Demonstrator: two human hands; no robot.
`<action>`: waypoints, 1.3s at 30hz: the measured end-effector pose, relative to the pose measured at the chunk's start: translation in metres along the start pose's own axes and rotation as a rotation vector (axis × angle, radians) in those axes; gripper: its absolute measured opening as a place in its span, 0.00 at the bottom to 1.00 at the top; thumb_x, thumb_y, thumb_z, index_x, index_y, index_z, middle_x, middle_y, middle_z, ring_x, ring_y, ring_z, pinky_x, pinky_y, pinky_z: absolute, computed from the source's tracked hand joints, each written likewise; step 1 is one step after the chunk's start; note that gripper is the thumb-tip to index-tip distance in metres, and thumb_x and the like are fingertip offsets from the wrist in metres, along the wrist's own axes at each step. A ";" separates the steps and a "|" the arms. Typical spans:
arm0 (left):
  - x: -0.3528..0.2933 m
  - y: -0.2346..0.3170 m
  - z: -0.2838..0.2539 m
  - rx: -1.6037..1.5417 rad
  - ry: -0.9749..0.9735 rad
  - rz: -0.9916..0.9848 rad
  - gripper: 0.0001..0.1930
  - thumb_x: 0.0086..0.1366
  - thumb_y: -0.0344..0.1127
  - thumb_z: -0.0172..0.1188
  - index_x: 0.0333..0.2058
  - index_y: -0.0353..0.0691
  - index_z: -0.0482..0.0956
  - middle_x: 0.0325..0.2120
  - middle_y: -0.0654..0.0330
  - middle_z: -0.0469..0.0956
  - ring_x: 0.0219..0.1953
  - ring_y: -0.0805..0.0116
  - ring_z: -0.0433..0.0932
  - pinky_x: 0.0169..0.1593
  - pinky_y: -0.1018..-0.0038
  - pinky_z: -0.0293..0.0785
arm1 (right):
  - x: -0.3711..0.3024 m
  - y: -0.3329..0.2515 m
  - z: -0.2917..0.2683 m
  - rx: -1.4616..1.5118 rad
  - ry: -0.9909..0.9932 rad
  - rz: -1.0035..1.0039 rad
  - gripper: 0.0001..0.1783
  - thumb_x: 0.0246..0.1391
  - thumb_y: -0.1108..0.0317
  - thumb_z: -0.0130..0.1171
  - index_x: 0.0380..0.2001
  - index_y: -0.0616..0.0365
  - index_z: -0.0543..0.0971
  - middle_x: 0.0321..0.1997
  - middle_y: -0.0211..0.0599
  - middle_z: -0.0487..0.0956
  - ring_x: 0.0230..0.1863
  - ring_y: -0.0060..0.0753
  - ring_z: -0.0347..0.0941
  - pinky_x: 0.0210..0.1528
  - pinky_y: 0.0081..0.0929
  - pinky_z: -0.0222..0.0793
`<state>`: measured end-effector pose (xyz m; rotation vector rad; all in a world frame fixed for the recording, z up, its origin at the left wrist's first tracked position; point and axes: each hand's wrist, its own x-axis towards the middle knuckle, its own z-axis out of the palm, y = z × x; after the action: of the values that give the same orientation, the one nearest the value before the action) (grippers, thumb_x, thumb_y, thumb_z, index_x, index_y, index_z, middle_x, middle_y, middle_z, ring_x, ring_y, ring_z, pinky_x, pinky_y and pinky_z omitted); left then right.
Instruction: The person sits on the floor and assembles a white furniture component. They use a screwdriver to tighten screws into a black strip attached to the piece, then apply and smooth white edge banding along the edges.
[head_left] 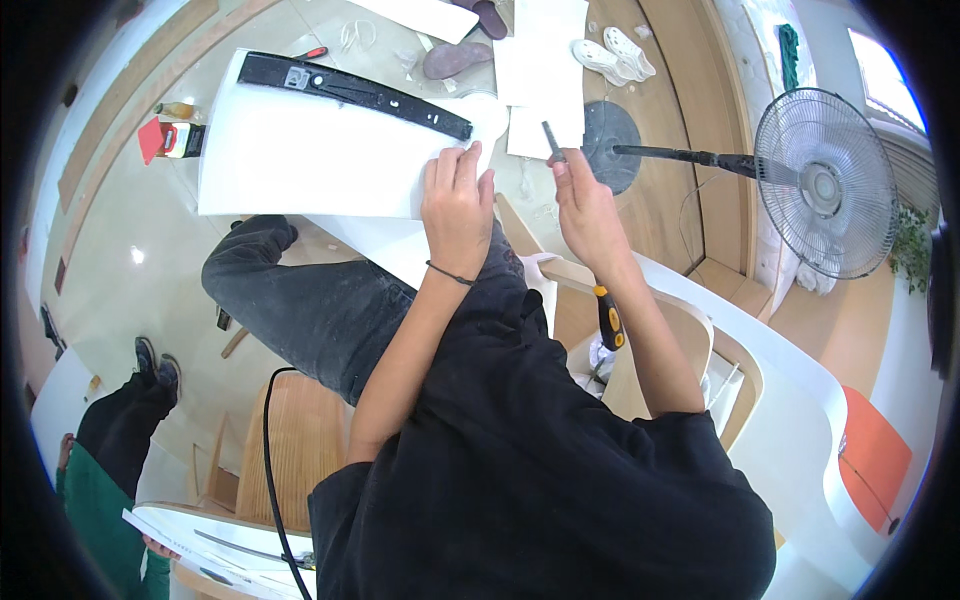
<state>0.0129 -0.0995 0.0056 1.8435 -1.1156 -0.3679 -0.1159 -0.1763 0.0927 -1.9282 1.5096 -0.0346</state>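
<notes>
A white panel (320, 150) lies across my raised leg, with a black slotted rail (355, 95) along its far edge. My left hand (458, 205) rests on the panel's right end, fingers stretched toward the rail's tip and thumb apart. To the right, my right hand (590, 205) is closed around a slim grey rod (552, 140), whose end sticks up past the fingers. I cannot make out the rod's exact kind. Beside my right forearm is a yellow-and-black screwdriver handle (609, 320); its shaft is hidden.
A standing fan (822, 188) is at the right. White clogs (613, 57) and a brown shoe (457, 60) lie on the far floor. A red-handled tool (313, 53) is beyond the panel. At lower left, another person in a green top (105, 510) holds a white board.
</notes>
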 end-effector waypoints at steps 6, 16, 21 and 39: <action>0.002 -0.001 -0.002 -0.011 -0.026 0.024 0.21 0.57 0.25 0.68 0.51 0.33 0.81 0.42 0.53 0.76 0.43 0.52 0.75 0.48 0.60 0.74 | 0.020 -0.008 0.008 -0.161 -0.142 -0.118 0.14 0.74 0.61 0.43 0.42 0.63 0.68 0.24 0.67 0.78 0.32 0.76 0.76 0.35 0.65 0.68; -0.001 -0.002 -0.001 -0.070 -0.012 0.010 0.22 0.56 0.23 0.68 0.51 0.33 0.82 0.40 0.54 0.77 0.42 0.53 0.75 0.46 0.61 0.75 | 0.040 -0.038 0.005 -0.546 -0.233 -0.229 0.14 0.72 0.61 0.47 0.42 0.63 0.69 0.22 0.60 0.80 0.29 0.69 0.80 0.31 0.60 0.75; -0.001 -0.003 -0.002 -0.089 -0.009 0.023 0.22 0.56 0.22 0.67 0.51 0.31 0.82 0.40 0.54 0.76 0.41 0.54 0.75 0.46 0.62 0.75 | 0.036 -0.040 0.010 -0.622 -0.269 -0.209 0.14 0.72 0.60 0.46 0.43 0.63 0.69 0.21 0.57 0.80 0.27 0.65 0.81 0.29 0.56 0.77; -0.006 -0.008 0.006 -0.037 -0.027 0.051 0.21 0.53 0.21 0.65 0.48 0.32 0.80 0.40 0.55 0.75 0.41 0.54 0.76 0.44 0.63 0.76 | 0.022 -0.040 0.026 -0.764 -0.124 -0.198 0.11 0.70 0.61 0.49 0.43 0.58 0.69 0.21 0.51 0.81 0.25 0.59 0.82 0.25 0.51 0.78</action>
<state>0.0099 -0.0968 -0.0056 1.7795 -1.1644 -0.3819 -0.0642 -0.1793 0.0854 -2.6014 1.3453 0.6480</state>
